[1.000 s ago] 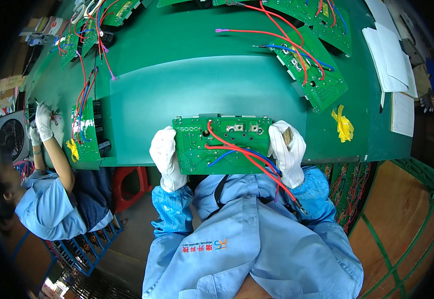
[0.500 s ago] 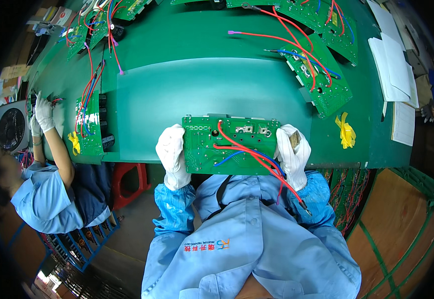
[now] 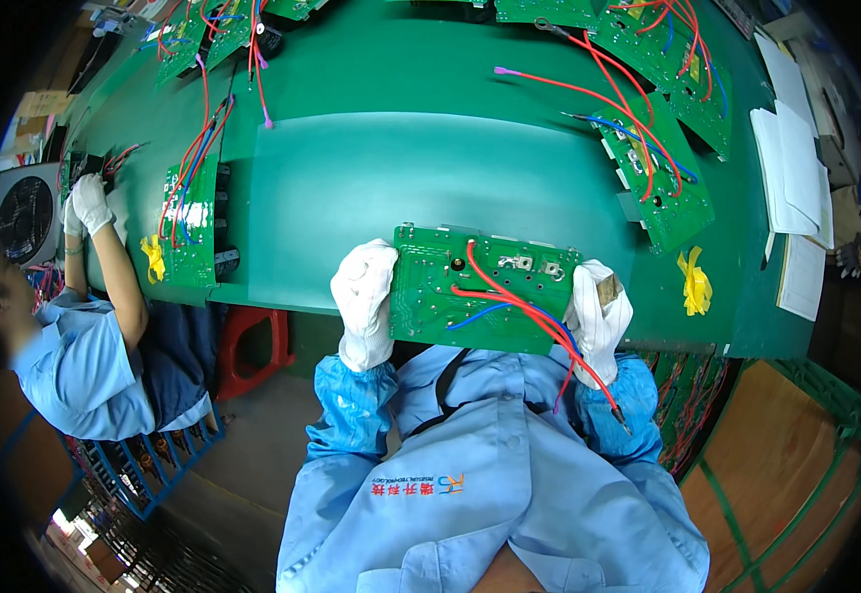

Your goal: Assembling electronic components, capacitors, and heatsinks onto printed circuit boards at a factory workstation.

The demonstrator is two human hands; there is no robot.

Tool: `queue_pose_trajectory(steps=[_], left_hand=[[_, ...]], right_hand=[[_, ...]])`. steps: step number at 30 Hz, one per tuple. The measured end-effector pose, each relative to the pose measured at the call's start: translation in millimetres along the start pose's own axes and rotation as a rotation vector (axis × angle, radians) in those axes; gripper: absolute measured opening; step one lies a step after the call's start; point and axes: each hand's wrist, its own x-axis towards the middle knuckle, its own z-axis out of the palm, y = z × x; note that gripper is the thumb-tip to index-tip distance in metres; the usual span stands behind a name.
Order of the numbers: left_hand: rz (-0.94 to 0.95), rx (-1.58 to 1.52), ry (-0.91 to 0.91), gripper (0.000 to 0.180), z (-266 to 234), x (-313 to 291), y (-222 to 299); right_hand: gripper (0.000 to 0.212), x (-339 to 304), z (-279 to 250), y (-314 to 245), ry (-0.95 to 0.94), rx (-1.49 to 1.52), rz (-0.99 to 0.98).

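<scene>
Between my two white-gloved hands I hold a green circuit board (image 3: 425, 296) up at the near edge of the table. My left hand (image 3: 365, 304) is closed on its left end. My right hand (image 3: 600, 318) grips the right end, and that glove has a brownish patch. The board's solder side faces up. Red wires (image 3: 519, 299) and a thinner blue wire (image 3: 480, 316) run across it, and the red ones hang past its lower right corner to a dark tip. My fingertips under the board are hidden.
More wired circuit boards (image 3: 662, 188) lie at the right, the far edge and the left of the green table (image 3: 381, 168). Yellow strips (image 3: 694, 282) and white papers (image 3: 786, 168) are at the right. On the left a co-worker (image 3: 84, 346) sits near a fan (image 3: 25, 217) and a red stool (image 3: 257, 351).
The whole view has shifted a little, and the board now looks slightly tilted, its right end lower. Both my hands keep hold of it.
</scene>
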Motion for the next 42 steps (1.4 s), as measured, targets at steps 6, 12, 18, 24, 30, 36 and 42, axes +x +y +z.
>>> queue_pose_trajectory(steps=[6,12,18,24,30,36,42], left_hand=[[-0.005,-0.054,0.021,0.014,-3,-3,-2],[-0.041,-0.093,-0.024,0.016,-9,-3,-5],[-0.046,-0.044,-0.026,0.014,-6,-4,1],[-0.006,-0.023,-0.076,0.013,2,1,5],[-0.074,0.041,-0.015,0.013,2,-2,9],[-0.059,0.024,-0.022,0.020,4,-1,9],[-0.078,0.014,-0.022,0.019,3,0,8]], right_hand=[[0.023,-2,-3,9,-0.033,-0.185,-0.192],[0.017,-1,6,8,0.097,0.043,-0.003],[0.019,1,6,-3,0.098,0.095,0.207],[0.019,0,7,-6,0.182,0.162,0.401],[0.025,1,2,-15,0.084,0.160,0.486],[0.024,-7,1,0,0.062,0.101,0.424],[0.022,4,4,-17,0.100,0.187,0.499]])
